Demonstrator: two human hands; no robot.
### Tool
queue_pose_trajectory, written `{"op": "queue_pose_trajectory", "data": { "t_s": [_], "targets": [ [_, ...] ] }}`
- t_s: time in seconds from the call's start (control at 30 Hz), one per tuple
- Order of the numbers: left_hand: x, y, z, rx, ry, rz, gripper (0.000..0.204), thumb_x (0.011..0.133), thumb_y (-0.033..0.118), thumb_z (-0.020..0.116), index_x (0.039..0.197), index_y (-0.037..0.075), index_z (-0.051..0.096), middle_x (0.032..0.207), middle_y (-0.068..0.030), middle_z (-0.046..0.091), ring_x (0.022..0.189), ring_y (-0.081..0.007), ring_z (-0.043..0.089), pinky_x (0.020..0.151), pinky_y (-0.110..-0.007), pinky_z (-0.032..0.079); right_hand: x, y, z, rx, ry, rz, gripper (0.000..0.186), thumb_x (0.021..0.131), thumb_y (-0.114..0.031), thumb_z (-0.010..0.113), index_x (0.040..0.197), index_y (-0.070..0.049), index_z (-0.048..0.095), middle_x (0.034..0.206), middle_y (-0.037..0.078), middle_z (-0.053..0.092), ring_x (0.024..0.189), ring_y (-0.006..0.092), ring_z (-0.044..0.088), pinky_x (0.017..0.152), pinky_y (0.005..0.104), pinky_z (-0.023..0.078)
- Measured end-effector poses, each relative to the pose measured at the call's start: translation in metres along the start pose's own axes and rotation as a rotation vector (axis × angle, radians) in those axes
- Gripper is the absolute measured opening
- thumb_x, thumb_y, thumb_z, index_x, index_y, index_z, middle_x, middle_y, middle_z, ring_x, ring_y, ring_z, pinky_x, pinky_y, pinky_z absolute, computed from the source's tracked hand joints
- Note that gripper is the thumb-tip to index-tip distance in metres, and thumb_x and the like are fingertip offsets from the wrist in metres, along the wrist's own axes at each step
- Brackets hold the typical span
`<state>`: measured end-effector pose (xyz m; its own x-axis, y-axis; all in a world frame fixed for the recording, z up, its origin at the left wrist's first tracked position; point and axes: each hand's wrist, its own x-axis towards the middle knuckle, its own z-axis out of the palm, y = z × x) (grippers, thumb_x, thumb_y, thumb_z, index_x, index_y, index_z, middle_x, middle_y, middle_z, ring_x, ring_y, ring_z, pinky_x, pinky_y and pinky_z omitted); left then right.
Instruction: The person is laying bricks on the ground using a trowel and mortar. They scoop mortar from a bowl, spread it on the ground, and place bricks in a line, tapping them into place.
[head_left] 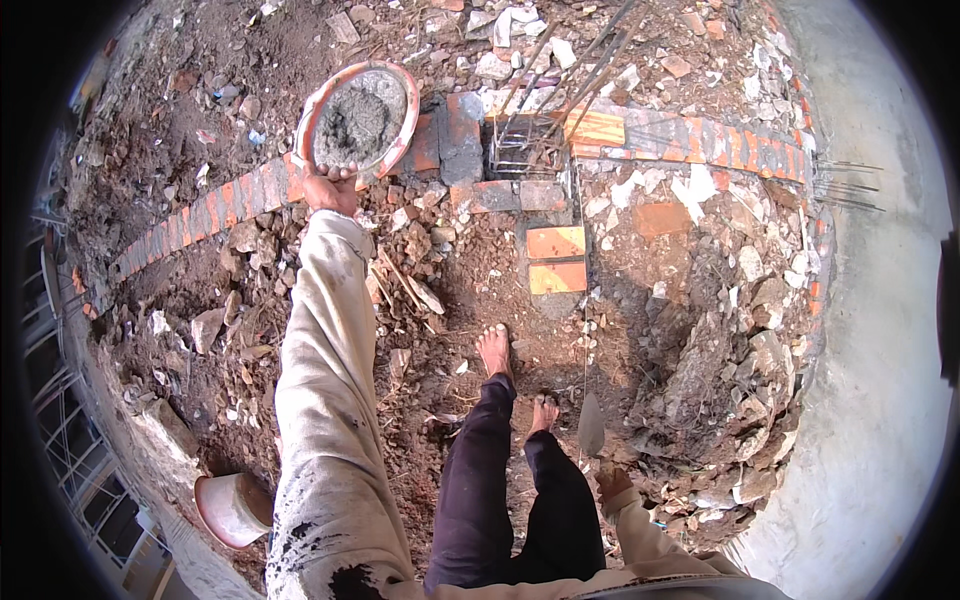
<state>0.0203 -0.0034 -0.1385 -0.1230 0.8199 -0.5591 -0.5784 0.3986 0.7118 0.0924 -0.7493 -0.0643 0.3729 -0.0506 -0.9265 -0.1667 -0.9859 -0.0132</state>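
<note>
My left hand (328,188) grips the near rim of a round pan (408,120) of grey wet mortar (352,122), over the brick row at upper left; I cannot tell whether the pan rests on it. My right hand (612,482), low on the right and partly in shadow, is closed on a trowel (591,425), blade pointing forward. Two orange bricks (555,242) lie beside a thin line, just beyond my bare feet (494,348). Beyond them, brickwork frames a cavity holding a rebar cage (515,150).
A low brick course (735,150) crosses the rubble-strewn soil (400,270), with loose rods (595,75) leaning above it. A bucket (230,508) sits at lower left. A pale concrete surface (865,350) lines the right. Metal bars (70,420) show past the left edge; rods (845,180) jut out at right.
</note>
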Motion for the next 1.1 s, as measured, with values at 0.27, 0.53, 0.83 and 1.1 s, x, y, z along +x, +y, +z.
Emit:
{"op": "queue_pose_trajectory", "data": {
  "t_s": [0.27, 0.53, 0.83, 1.1],
  "targets": [
    [-0.189, 0.047, -0.036, 0.574, 0.026, -0.061, 0.031, 0.094, 0.031, 0.046, 0.069, 0.014, 0.039, 0.053, 0.0032, 0.027, 0.043, -0.0129, 0.025, 0.063, -0.039, 0.044, -0.080, 0.069, -0.044, 0.382, 0.010, 0.007, 0.017, 0.087, -0.024, 0.059, 0.088, -0.009, 0.050, 0.059, 0.001, 0.048, 0.044, 0.0103, 0.043, 0.038, 0.0281, 0.036],
    [-0.403, 0.002, -0.098, 0.687, -0.029, -0.362, 0.035, 0.093, 0.028, 0.047, 0.062, 0.018, 0.036, 0.044, 0.0070, 0.022, 0.036, -0.0103, 0.020, 0.040, -0.028, 0.027, -0.103, 0.114, -0.049, 0.244, 0.072, -0.331, 0.028, 0.089, -0.033, 0.055, 0.091, -0.005, 0.053, 0.060, 0.006, 0.055, 0.047, 0.0153, 0.052, 0.042, 0.0319, 0.041],
    [-0.590, -0.080, -0.246, 0.803, -0.061, -0.444, 0.031, 0.087, 0.023, 0.058, 0.060, 0.013, 0.046, 0.048, 0.0069, 0.033, 0.039, -0.0057, 0.026, 0.038, -0.024, 0.024, -0.095, 0.224, -0.054, -0.070, 0.303, -0.593, 0.038, 0.085, -0.032, 0.061, 0.106, -0.002, 0.050, 0.083, 0.023, 0.061, 0.075, 0.0409, 0.060, 0.062, 0.0448, 0.048],
    [-0.623, -0.173, -0.384, 0.852, -0.206, -0.376, 0.023, 0.084, 0.018, 0.062, 0.071, -0.001, 0.062, 0.059, 0.0054, 0.048, 0.052, -0.0032, 0.038, 0.047, -0.023, 0.030, -0.039, 0.212, -0.031, -0.246, 0.223, -0.683, 0.039, 0.082, -0.020, 0.058, 0.114, -0.003, 0.046, 0.090, 0.026, 0.061, 0.082, 0.0459, 0.059, 0.067, 0.0503, 0.048]
  ]
}}
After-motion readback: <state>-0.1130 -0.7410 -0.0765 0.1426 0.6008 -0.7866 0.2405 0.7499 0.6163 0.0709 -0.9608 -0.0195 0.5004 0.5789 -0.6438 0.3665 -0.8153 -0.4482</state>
